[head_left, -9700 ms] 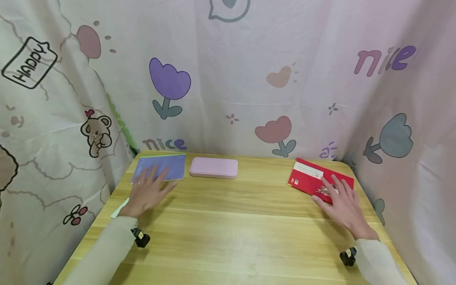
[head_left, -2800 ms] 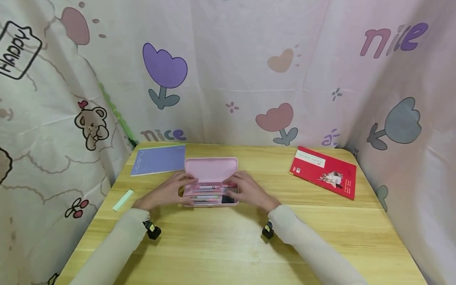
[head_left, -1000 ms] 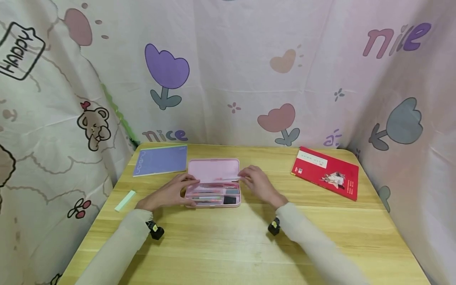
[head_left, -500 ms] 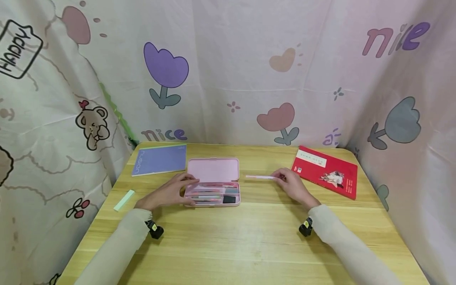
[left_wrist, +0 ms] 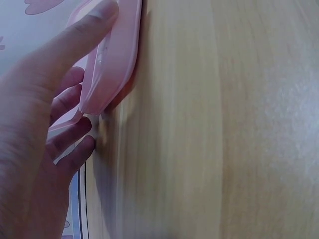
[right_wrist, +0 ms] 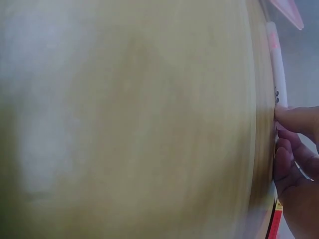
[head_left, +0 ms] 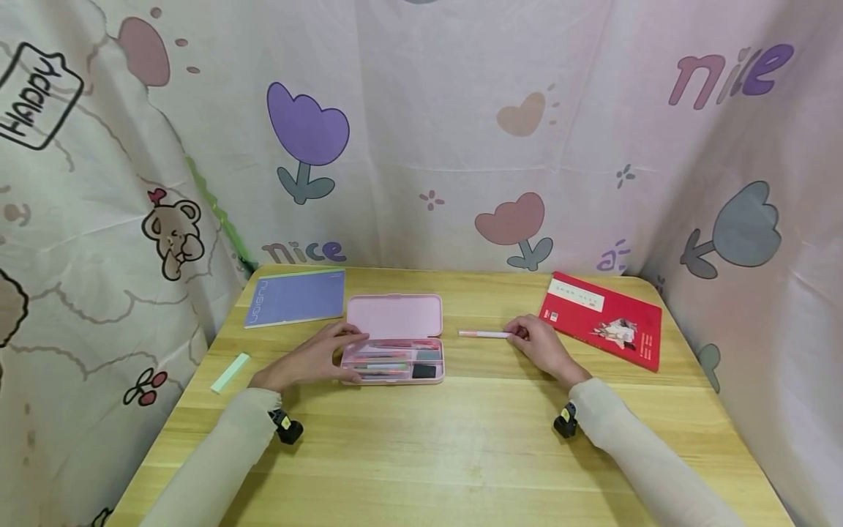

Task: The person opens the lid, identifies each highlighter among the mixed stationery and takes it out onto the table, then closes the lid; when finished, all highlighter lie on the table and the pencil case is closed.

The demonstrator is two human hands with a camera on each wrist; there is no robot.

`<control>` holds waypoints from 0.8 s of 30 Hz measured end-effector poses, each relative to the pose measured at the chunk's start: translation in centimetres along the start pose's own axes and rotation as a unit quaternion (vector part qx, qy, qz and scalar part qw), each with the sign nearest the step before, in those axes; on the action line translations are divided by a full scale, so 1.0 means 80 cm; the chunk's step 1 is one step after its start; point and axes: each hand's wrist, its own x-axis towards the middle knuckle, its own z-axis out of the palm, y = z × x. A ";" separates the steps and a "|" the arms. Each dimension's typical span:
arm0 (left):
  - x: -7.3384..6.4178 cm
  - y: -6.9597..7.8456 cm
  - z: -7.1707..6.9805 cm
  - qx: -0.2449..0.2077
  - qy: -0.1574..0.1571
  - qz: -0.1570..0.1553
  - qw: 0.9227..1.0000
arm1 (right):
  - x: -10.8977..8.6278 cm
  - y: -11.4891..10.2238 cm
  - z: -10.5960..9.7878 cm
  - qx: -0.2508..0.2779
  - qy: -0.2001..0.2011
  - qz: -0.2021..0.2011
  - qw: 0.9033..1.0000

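Observation:
An opened pink pencil case (head_left: 395,316) lies on the table, its lid folded back and several pens, a grey block and a black block in its compartments. At its left end my left hand (head_left: 315,356) grips the case; in the left wrist view the thumb (left_wrist: 82,32) lies over the front rim and the other fingers are behind the end. To the right of the case, my right hand (head_left: 541,344) pinches one end of a white pen (head_left: 483,334) with a pink band. The pen lies level, close over the tabletop, pointing toward the case.
A blue notebook (head_left: 296,296) lies at the back left, and a pale green strip (head_left: 230,372) sits near the left edge. A red book (head_left: 602,318) lies at the back right, just beyond my right hand. Patterned curtains (head_left: 421,139) surround the wooden table (head_left: 421,446).
The pencil case, closed at first, has been opened. My right hand has taken the white pen from it and carried it right, then lowered it slightly. My left hand has stayed at the case.

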 end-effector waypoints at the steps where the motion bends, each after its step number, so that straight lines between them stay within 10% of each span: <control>1: 0.000 0.000 0.000 0.000 0.000 -0.001 1.000 | 0.000 0.000 0.000 -0.002 0.000 -0.001 1.000; 24: 0.001 0.000 0.000 -0.003 -0.005 -0.008 1.000 | 0.001 0.000 0.000 0.011 -0.005 0.003 1.000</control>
